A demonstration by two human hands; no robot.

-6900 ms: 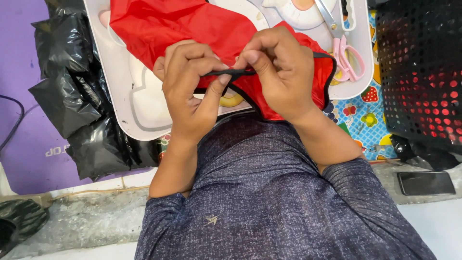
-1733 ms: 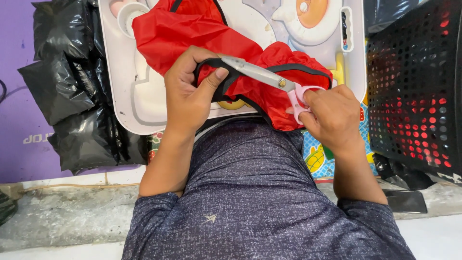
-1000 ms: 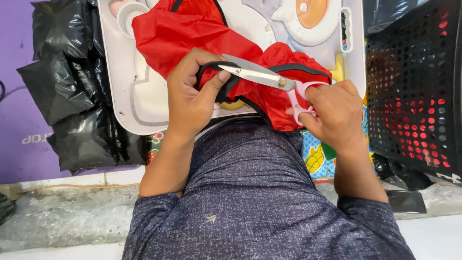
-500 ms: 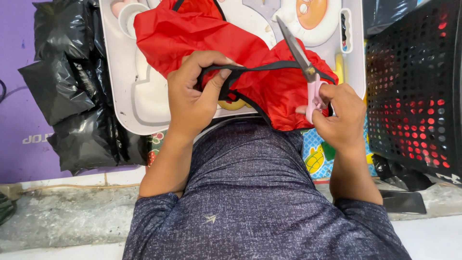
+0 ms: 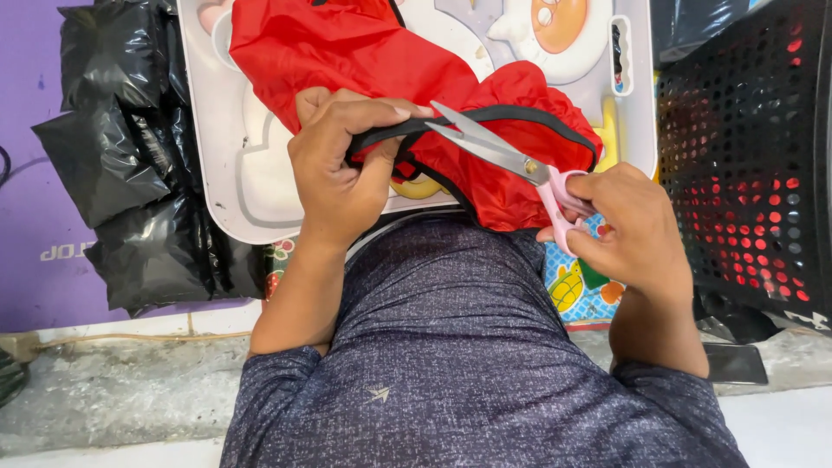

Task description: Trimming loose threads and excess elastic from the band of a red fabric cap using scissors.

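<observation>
Left hand (image 5: 347, 173) pinches the black strap (image 5: 485, 114) of the red cloth (image 5: 364, 61); right hand (image 5: 628, 230), at four o'clock, grips open scissors (image 5: 498, 149).

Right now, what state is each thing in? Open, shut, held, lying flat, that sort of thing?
Scissors: blades open around the black strap, held by the right hand.
Black strap: pulled taut by the left hand.
Red fabric: crumpled, lying on the white tray.
Black plastic bags: bunched, lying left of the tray.
Black crate: standing at right.
</observation>
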